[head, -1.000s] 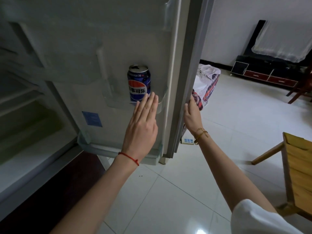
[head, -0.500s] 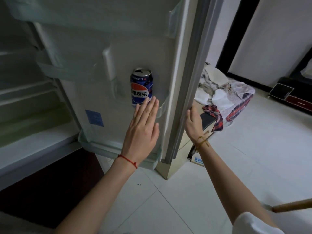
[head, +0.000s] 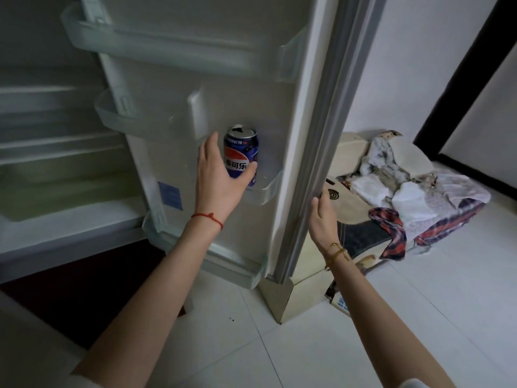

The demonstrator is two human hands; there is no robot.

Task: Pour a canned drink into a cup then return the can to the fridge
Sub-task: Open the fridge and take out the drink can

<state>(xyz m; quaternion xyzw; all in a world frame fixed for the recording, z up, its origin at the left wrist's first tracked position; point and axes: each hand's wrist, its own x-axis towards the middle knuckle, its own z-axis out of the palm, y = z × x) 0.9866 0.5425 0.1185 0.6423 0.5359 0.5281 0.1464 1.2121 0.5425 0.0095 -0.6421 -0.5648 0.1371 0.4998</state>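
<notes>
A blue opened drink can point(head: 241, 152) stands upright in the clear shelf point(head: 267, 189) on the inside of the open fridge door point(head: 251, 79). My left hand point(head: 215, 180) is wrapped around the can from its left side, with the thumb across the can's front. My right hand point(head: 321, 217) grips the door's outer edge, its fingertips hidden behind the seal. No cup is in view.
The fridge's inner shelves point(head: 56, 152) lie to the left. Right of the door, a cardboard box point(head: 352, 239) carries a pile of clothes point(head: 414, 191). White tiled floor point(head: 419, 317) stretches below, and a dark door frame point(head: 453, 79) stands at the far right.
My left hand, which was flat with straight fingers below the can, has moved up and closed around it. My right hand has stayed on the door edge while the view shifted.
</notes>
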